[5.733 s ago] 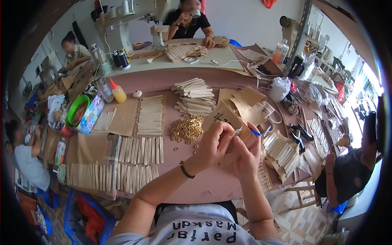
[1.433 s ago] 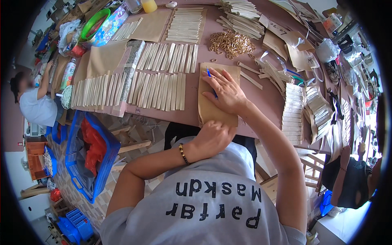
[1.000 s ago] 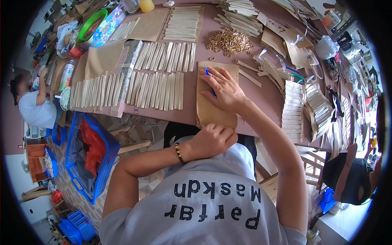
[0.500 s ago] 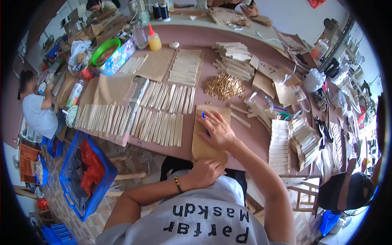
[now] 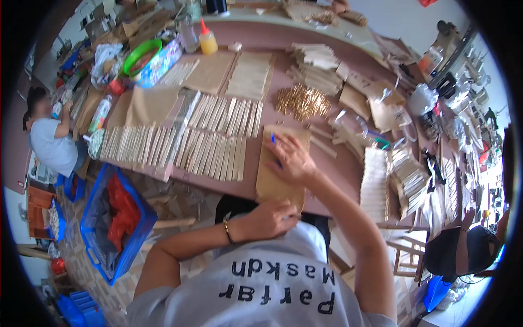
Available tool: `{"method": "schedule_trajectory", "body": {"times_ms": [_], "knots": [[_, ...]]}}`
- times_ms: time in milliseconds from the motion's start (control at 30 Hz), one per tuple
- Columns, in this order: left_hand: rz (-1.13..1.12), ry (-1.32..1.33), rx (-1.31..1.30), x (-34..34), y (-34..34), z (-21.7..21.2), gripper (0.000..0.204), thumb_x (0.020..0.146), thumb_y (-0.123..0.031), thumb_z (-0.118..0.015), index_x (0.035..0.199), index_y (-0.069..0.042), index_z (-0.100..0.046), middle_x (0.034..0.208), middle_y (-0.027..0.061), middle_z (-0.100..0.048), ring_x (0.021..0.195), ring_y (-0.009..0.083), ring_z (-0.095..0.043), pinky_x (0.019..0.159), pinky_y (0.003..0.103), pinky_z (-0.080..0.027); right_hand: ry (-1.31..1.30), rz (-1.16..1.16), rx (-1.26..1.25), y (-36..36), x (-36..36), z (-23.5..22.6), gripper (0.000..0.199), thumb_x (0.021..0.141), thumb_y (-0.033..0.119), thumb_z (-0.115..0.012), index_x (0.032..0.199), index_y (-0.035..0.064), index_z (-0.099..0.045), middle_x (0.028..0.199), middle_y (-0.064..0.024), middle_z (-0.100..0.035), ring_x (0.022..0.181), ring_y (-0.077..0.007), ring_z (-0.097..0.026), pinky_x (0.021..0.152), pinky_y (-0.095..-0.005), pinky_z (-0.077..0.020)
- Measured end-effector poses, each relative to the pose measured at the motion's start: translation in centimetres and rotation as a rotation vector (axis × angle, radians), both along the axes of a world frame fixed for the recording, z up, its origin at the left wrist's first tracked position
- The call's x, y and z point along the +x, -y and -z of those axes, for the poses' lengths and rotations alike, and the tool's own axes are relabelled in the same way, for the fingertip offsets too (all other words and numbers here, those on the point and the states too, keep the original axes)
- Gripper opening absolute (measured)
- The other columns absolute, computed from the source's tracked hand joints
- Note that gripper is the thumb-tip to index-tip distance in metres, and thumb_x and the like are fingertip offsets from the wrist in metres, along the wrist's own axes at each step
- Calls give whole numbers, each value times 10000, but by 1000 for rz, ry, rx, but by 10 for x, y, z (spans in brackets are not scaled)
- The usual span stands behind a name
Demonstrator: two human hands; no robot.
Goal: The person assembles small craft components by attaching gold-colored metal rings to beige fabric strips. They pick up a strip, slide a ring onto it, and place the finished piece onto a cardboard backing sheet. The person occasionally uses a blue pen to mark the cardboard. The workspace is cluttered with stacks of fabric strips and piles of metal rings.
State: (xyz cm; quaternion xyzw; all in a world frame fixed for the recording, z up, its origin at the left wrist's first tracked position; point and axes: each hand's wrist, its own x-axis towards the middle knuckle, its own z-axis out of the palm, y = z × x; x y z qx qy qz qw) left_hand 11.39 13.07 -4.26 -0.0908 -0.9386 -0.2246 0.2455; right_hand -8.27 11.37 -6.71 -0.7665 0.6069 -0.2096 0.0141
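Note:
A brown paper sheet [image 5: 267, 182] lies at the table's near edge, with a smooth bare surface. My right hand [image 5: 291, 162] rests on it, fingers stretched out over the paper. Two bits of a blue thing [image 5: 273, 138] show at the fingertips and by the thumb; its kind is hidden under the hand. At the sheet's near edge, close to my body, my left hand [image 5: 269, 219] is closed with its fingers curled on the paper. Just beyond the sheet sits a heap of small gold-coloured metal pieces [image 5: 304, 102].
Rows of pale strips [image 5: 212, 155] lie to the left, more strip bundles [image 5: 375, 182] to the right. A glue bottle [image 5: 207, 41] and a green basin [image 5: 143, 57] stand farther back. A blue basket [image 5: 139, 240] is beside me, below the table. Another person [image 5: 52, 136] sits at far left.
The whole view has shifted, so the table sits higher in the picture. Both hands keep nearly the same place on the brown paper; the left fingers have shifted slightly.

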Motion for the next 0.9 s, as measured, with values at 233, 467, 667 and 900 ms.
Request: {"method": "schedule_trajectory", "body": {"times_ms": [233,467,667,900], "knots": [[-167,156,-164,40,31,-9,237,761,-142,-629,956,-9,-653,906,82,-574,892,245,-568,770,381,-486,-4,1,19,-1,1,-2,540,967,412,-540,1385,76,-480,1468,-115,-476,1433,-278,-342,1187,-504,-226],[-330,177,-153,54,5,-14,266,717,-83,-616,955,27,-662,825,69,-540,814,238,-549,716,333,-494,-3,14,44,0,-2,-4,525,958,399,-562,1370,83,-484,1439,-159,-493,1412,-287,-374,1175,-504,-249],[-488,63,108,62,-18,3,322,655,11,-677,977,30,-687,839,74,-595,769,242,-560,661,321,-498,-9,-9,21,-1,2,-3,510,950,379,-583,1350,75,-488,1407,-163,-518,1400,-302,-384,1165,-497,-269],[-649,148,571,88,-20,14,125,798,-40,-739,916,-17,-705,762,97,-627,653,207,-580,654,301,-487,-19,-19,7,-1,3,-4,503,955,362,-581,1356,77,-482,1405,-147,-523,1400,-291,-386,1168,-509,-256]]}}
